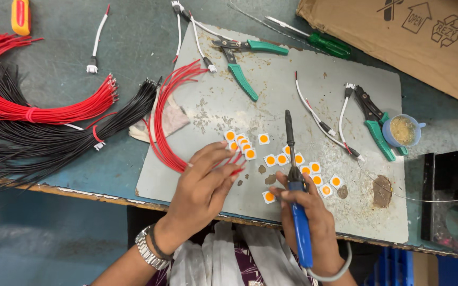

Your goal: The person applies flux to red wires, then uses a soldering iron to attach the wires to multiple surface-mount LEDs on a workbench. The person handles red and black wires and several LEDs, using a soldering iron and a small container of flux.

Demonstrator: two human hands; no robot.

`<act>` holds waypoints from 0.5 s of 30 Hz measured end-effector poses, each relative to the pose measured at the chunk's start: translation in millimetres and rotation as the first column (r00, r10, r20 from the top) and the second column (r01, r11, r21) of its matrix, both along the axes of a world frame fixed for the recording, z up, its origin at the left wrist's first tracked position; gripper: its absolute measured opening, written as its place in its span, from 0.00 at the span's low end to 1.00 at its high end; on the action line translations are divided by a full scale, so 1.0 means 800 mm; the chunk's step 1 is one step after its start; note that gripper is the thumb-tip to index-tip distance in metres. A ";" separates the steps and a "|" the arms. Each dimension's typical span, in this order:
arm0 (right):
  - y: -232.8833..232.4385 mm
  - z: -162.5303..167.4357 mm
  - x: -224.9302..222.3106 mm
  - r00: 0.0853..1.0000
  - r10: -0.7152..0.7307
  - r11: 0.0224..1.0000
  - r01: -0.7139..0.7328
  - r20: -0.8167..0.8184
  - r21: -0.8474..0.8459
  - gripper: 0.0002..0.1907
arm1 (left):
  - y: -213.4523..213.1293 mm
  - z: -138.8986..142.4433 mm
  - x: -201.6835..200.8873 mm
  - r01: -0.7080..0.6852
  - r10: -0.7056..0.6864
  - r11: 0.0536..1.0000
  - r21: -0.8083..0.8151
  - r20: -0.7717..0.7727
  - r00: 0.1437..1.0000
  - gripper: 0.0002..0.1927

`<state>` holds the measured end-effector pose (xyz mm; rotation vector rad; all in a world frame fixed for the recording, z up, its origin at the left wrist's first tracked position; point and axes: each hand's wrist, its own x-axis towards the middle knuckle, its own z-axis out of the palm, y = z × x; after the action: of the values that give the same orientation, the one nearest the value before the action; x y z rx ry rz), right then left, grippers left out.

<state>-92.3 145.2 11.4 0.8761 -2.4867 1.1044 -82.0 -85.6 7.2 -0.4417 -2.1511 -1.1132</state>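
My left hand (202, 185) pinches the ends of a small bunch of red wires (161, 119) that arcs away to the upper left over a grey work mat (314, 90). My right hand (308, 212) grips a soldering iron with a blue handle (299, 222), its dark tip pointing away from me. Several small white squares with orange centres (271, 159) lie on the mat around both hands, some stacked near my left fingertips.
Big bundles of red wires (38, 108) and black wires (54, 137) lie at left. Green-handled pliers (239, 63), green cutters (375, 119), a green screwdriver (324, 43), short white leads (319, 119), a small blue cup (404, 130), a cardboard box (414, 37), and a black stand (451, 201) surround the mat.
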 end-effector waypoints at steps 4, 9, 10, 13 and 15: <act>0.007 -0.011 0.002 0.994 0.077 0.993 -0.069 0.082 -0.094 0.21 | -0.013 0.001 -0.001 0.226 -0.220 0.973 -0.057 0.085 0.972 0.14; 0.007 -0.015 -0.001 0.999 0.025 1.000 -0.026 0.028 0.018 0.25 | -0.012 -0.005 -0.001 0.365 -0.359 0.930 0.046 0.337 0.871 0.13; 0.007 -0.016 -0.001 0.998 0.010 0.998 -0.006 -0.062 0.065 0.27 | -0.012 -0.007 -0.001 0.366 -0.360 0.929 0.050 0.349 0.866 0.12; 0.009 -0.015 0.001 0.997 -0.056 0.996 0.052 0.060 0.069 0.32 | -0.012 -0.010 -0.003 0.372 -0.367 0.927 0.057 0.357 0.859 0.08; 0.011 -0.016 0.000 0.997 0.056 0.998 -0.054 0.051 -0.044 0.26 | -0.012 -0.011 -0.004 0.379 -0.379 0.923 0.066 0.330 0.865 0.07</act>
<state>-92.0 153.6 -1.2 0.9198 -2.4854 1.2086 -85.5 -95.6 -1.3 -0.7471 -2.4254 -1.4969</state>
